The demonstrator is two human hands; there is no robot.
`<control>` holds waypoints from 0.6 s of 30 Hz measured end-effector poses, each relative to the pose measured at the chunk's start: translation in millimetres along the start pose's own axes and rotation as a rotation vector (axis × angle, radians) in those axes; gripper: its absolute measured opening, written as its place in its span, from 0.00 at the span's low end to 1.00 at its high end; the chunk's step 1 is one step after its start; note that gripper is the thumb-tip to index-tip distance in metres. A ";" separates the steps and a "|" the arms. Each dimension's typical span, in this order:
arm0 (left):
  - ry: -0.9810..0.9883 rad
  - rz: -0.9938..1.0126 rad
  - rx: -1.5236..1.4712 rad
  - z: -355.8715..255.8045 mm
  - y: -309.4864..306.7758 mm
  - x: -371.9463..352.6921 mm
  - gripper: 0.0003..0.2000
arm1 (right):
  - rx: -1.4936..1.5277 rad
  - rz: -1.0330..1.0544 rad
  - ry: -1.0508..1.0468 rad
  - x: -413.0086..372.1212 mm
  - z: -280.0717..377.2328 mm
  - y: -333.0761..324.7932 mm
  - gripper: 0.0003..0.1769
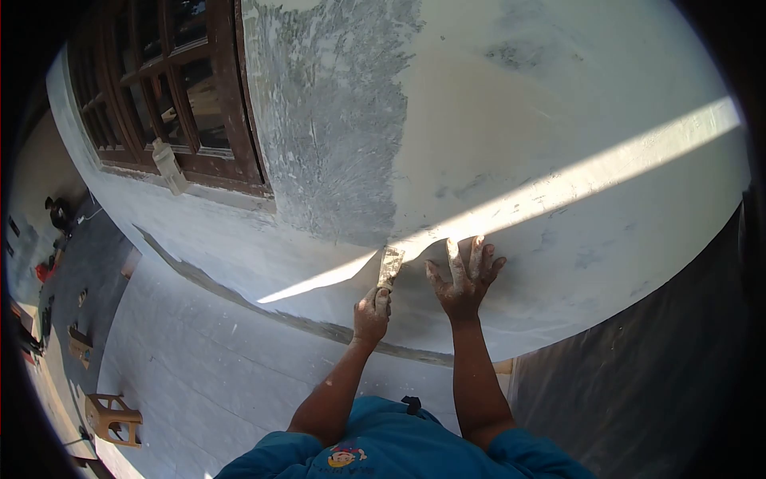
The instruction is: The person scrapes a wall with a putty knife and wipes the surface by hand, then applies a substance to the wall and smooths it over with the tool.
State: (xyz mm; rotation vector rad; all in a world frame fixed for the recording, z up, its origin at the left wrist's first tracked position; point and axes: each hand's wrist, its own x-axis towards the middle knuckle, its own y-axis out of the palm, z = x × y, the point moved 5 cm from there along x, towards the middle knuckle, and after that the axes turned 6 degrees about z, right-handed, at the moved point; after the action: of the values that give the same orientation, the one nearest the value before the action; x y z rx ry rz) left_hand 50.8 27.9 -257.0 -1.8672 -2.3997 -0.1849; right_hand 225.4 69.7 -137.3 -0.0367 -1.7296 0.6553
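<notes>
My left hand (pixel 371 317) is closed round the handle of a putty knife (pixel 390 267), whose whitened blade lies against the wall (pixel 479 152) at the lower edge of a rough grey patch (pixel 327 112). Just to the right, my right hand (pixel 465 283) rests on the wall with its fingers spread and holds nothing. White dust or putty coats the fingers of both hands. A bright strip of sunlight crosses the wall at the blade and fingertips.
A brown wooden window (pixel 171 88) is at the upper left, with a pale bottle (pixel 168 166) on its sill. A light sheet (pixel 215 359) covers the floor below. A brown plastic stool (pixel 114 420) stands at the lower left, and a dark sheet (pixel 630 375) lies at the right.
</notes>
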 end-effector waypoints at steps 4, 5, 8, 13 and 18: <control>-0.045 0.035 0.029 19.8 2.5 -11.9 0.17 | -0.001 -0.003 0.001 -2.0 0.7 0.9 0.32; -0.065 0.015 -0.009 20.0 2.2 -15.2 0.17 | 0.003 -0.004 -0.003 -2.9 1.1 0.3 0.32; -0.056 0.004 -0.069 -2.8 4.1 -3.0 0.18 | -0.001 -0.013 -0.018 0.4 -2.1 2.9 0.32; -0.028 0.024 0.027 28.0 0.3 -6.1 0.18 | -0.006 -0.019 -0.017 -3.2 0.1 1.3 0.32; -0.024 -0.019 -0.081 1.6 4.1 -1.2 0.17 | 0.005 0.001 -0.025 -4.4 -0.8 2.0 0.34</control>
State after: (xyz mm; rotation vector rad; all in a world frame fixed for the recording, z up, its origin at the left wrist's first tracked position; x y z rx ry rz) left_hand 55.0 28.1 -258.7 -1.8906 -2.4623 -0.2675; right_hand 226.7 70.1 -142.1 -0.0260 -1.7521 0.6628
